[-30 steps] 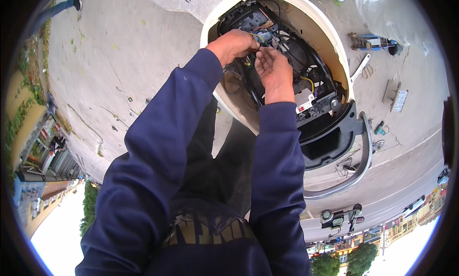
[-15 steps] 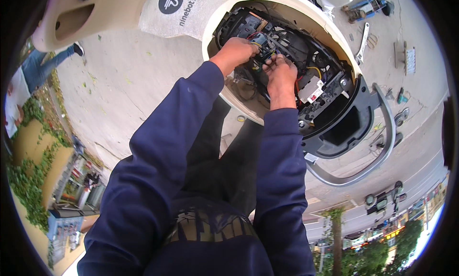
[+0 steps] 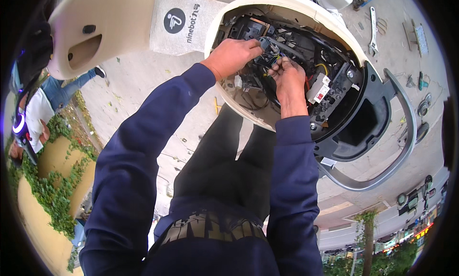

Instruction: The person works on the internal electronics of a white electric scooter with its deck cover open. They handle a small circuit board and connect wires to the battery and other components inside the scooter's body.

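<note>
Both my hands are inside the open body of a cream electric scooter (image 3: 292,3), among black parts and wiring. My left hand (image 3: 233,56) is closed, its fingertips gripping a dark wire connector (image 3: 269,46) near the middle of the bay. Just right of it, my right hand (image 3: 289,81) has thumb and fingers pinched together on a thin wire; its fingers partly hide the wire. A yellow wire (image 3: 323,66) and a light grey box with a red switch (image 3: 317,90) lie to the right of my right hand.
A grey grab rail (image 3: 406,132) curves around the scooter's right end. The cream scooter panel (image 3: 110,18) reaches to the upper left. On the ground beyond lie an adjustable wrench (image 3: 373,30) and other tools. A person in a white top (image 3: 40,104) is at far left.
My view has shifted, so the scooter sits slightly farther right. The hands stay at the same wiring, and the dark connector at my left fingertips shows more clearly.
</note>
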A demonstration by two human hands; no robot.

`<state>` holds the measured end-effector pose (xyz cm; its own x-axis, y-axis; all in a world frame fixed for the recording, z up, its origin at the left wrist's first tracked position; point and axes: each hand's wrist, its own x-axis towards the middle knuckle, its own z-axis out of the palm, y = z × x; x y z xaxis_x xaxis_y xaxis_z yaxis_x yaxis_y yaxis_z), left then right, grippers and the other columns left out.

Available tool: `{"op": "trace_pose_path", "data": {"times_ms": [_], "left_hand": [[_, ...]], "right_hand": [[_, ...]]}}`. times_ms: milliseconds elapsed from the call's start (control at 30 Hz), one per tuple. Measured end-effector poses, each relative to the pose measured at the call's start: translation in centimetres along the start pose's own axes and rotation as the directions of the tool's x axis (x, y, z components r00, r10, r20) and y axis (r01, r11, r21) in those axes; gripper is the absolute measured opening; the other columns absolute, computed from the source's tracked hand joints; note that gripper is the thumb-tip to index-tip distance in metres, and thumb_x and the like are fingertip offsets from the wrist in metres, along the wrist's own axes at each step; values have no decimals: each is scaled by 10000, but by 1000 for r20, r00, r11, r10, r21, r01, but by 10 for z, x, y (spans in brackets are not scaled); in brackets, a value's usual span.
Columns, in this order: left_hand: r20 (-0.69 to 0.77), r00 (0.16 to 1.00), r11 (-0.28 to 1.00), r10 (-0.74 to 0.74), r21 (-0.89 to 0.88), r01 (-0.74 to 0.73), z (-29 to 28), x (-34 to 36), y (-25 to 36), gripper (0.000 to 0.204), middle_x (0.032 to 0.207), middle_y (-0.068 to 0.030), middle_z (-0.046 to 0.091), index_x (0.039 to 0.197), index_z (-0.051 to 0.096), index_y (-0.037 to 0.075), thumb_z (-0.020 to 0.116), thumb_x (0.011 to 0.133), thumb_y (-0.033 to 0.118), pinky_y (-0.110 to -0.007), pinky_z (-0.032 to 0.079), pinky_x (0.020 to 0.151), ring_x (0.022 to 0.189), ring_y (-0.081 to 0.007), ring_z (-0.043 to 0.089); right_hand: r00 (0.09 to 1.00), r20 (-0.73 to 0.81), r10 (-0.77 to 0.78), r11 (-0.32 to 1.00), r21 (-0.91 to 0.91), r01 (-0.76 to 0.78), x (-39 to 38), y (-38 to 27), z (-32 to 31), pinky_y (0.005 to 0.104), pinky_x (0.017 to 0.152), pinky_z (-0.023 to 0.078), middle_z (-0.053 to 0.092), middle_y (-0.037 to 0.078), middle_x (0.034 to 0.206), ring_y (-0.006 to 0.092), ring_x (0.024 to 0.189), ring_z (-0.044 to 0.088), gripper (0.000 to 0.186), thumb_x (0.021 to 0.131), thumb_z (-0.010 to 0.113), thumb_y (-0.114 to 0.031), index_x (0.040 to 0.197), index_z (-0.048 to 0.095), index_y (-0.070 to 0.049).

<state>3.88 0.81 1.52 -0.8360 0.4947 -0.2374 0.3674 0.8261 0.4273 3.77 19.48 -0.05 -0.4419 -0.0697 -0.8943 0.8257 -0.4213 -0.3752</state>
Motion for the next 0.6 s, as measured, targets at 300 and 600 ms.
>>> {"op": "trace_pose_path", "data": {"times_ms": [300, 600], "left_hand": [[-96, 994, 969, -47, -247, 22, 0, 18, -17, 174, 877, -75, 669, 950, 659, 61, 654, 776, 75, -347, 526, 636, 749, -265, 655], [166, 947, 636, -276, -707, 309, 0, 16, -23, 120, 781, -133, 653, 947, 641, -13, 614, 861, 67, -274, 488, 649, 687, -167, 633]], "right_hand": [[1000, 13, 12, 987, 157, -14, 7, -4, -4, 294, 571, 504, 528, 45, 764, 130, 641, 528, 126, 949, 475, -85, 866, 528, -6], [991, -53, 119, 856, 511, -75, 12, -4, 7, 287, 560, 483, 566, 79, 771, 160, 653, 547, 84, 918, 487, -26, 888, 545, 26]]}}
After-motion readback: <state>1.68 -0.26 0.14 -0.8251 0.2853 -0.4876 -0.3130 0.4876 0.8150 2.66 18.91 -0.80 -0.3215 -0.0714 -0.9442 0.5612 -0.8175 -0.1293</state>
